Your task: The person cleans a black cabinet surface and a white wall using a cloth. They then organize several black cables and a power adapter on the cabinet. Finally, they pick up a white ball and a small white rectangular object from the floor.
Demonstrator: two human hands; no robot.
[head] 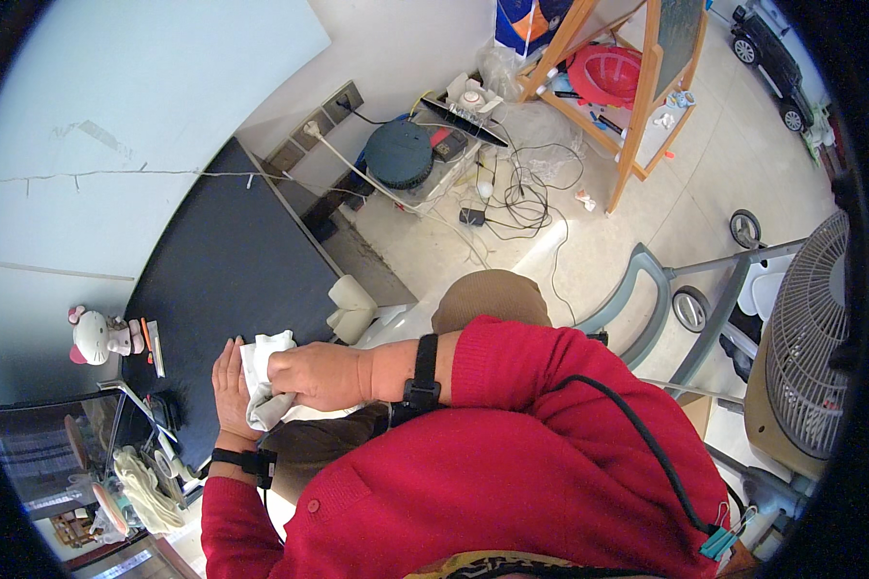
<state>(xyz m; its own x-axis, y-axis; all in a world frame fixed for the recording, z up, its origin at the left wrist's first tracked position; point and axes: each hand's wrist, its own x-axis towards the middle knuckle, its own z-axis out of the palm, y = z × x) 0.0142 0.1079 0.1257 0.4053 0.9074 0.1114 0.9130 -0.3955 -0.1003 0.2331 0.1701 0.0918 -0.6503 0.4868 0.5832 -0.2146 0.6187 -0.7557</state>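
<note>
A crumpled white cloth (pixel 264 369) is bunched between my two hands at the front edge of a black tabletop (pixel 235 246). My right hand (pixel 322 375) grips the cloth with its fingers curled into it. Flat and with its fingers together, my left hand (pixel 230 394) lies on the tabletop beside the cloth, touching its edge; whether it pinches any of it cannot be told. Farther left stand a white-and-pink cat figurine (pixel 98 336) and an orange pen-like item (pixel 146 340).
A cream bracket-like object (pixel 351 307) sits at the tabletop's corner. Cables (pixel 525 195) and a dark round device (pixel 400 153) lie beyond. A wooden easel (pixel 641 108), a grey-green metal frame (pixel 655 304) and a fan (pixel 804 347) stand to the right. Bagged items (pixel 141 485) are at lower left.
</note>
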